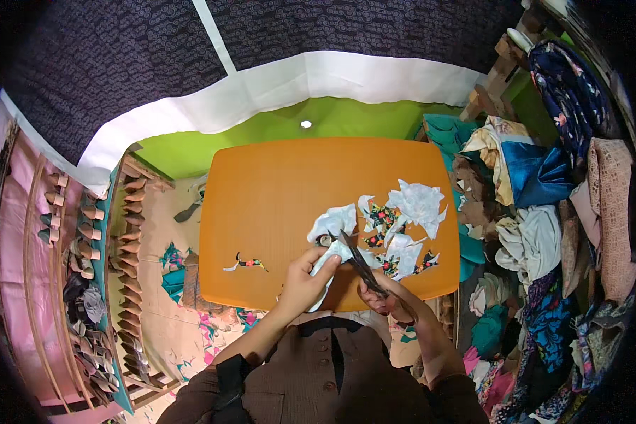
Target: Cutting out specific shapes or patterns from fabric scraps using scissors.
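Observation:
My left hand point(302, 284) pinches a piece of white fabric point(335, 219) over the near part of the orange table point(275, 187). Part of the cloth hangs below my fingers toward the table's front edge. In my right hand point(387, 295) is a pair of dark scissors point(362, 266), its blades pointing up and left at the cloth. The blades look parted, with the fabric between or right beside them; I cannot tell which. To the right of the scissors lie white fabric pieces point(418, 203) and black floral pieces point(384, 216), loosely heaped.
A small floral scrap point(247, 263) lies on the table's left side. Shoe lasts point(129, 258) line a rack at left. Piled fabrics point(537, 240) crowd the right side. Coloured offcuts point(215, 328) litter the floor. A dark curtain with a white border point(283, 81) hangs at the back.

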`<state>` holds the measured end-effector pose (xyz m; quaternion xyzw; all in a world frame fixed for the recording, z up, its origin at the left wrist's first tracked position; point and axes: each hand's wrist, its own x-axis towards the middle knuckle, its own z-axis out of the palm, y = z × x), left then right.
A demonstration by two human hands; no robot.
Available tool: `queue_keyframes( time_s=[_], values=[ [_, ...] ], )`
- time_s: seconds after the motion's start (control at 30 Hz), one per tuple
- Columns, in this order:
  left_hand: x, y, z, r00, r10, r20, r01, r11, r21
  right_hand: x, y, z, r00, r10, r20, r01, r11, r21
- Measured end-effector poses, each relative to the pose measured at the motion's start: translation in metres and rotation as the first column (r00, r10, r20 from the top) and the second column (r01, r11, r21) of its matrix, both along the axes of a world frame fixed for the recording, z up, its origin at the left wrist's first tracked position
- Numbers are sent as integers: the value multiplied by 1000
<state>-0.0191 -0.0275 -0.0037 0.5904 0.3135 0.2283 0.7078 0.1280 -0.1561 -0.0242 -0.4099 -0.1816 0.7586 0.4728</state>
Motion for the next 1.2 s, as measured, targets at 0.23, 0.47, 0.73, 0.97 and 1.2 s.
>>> queue_keyframes(
  time_s=[0.23, 0.47, 0.73, 0.97, 1.2],
  values=[
    [-3, 2, -1, 997, -16, -81, 27, 991, 130, -20, -2, 0, 985, -66, 158, 24, 967, 255],
    [-7, 13, 3, 987, -94, -129, 113, 983, 147, -18, -5, 6, 990, -64, 130, 29, 967, 253],
    [-11, 33, 16, 911, -316, -266, 335, 942, 28, -20, 4, 9, 999, -5, -43, 10, 994, 108],
    [-14, 44, 16, 842, -386, -377, 349, 922, -165, -15, 9, 3, 1000, 15, 2, -15, 981, 196],
    [-18, 40, -3, 926, -287, -245, 291, 956, -23, -7, 12, 4, 991, -88, -103, 110, 965, 238]
  ],
)
